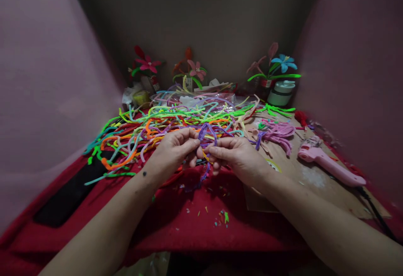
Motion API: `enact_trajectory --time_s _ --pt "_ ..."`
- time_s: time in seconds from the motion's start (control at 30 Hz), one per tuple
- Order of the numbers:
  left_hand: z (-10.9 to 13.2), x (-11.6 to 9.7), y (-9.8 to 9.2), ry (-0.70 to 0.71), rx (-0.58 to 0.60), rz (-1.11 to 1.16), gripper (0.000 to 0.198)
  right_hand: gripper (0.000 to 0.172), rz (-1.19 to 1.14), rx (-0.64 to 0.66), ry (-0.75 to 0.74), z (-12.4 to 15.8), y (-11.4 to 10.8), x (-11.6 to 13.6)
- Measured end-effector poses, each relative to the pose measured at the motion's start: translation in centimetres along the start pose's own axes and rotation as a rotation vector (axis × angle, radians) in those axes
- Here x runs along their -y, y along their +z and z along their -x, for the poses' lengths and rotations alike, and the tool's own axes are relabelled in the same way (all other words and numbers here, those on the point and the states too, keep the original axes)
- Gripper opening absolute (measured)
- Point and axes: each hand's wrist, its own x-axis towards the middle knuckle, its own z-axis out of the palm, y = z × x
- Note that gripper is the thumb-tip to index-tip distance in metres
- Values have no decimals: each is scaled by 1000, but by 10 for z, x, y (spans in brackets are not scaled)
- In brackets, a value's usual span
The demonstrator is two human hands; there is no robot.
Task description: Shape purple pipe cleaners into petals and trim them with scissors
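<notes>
A purple pipe cleaner (pixel 202 133) is bent into a pointed loop above the front of the table, and its lower end hangs beneath my fingers. My left hand (pixel 176 145) pinches the loop's left side between thumb and fingertips. On the right side, my right hand (pixel 238 155) grips the same piece in a pinch. A short yellow-orange strand (pixel 205 156) shows between the two hands; whether it is joined to the purple piece I cannot tell. Just behind the hands spreads a heap of many-coloured pipe cleaners (pixel 132 139).
A pink glue gun (pixel 333 166) lies on cardboard (pixel 289 194) at the right, near a pink pipe-cleaner bundle (pixel 278 132). On the red cloth (pixel 189 234) are coloured scraps and a black flat object (pixel 72 194). Pipe-cleaner flowers (pixel 284 63) and a lidded jar (pixel 281 93) stand behind.
</notes>
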Motion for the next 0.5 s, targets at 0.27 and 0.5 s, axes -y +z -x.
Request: enact_trajectory --time_s 0.27,0.5 --pt "2 1 13 32 -6 -111 12 13 -62 -216 -147 1 6 6" --pt "4 5 18 66 5 -162 11 14 158 -297 -196 2 5 4"
